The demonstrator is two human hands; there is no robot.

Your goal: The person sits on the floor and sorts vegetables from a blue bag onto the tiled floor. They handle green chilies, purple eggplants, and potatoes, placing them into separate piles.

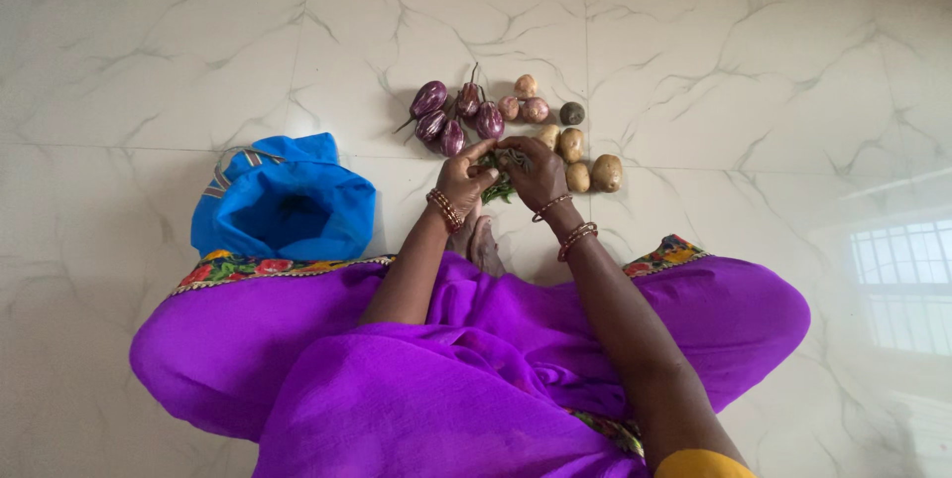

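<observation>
Both my hands meet over a small bunch of green leafy stalks just in front of my knees. My left hand grips the bunch from the left and my right hand closes on it from the right. Bangles ring both wrists. Just beyond my hands lie several small purple eggplants on the white marble floor. To their right sit several small potatoes and a few reddish onions.
An open blue cloth bag stands on the floor to my left, beside my knee. My purple sari with a flowered border covers my crossed legs, and my bare toes show under my hands.
</observation>
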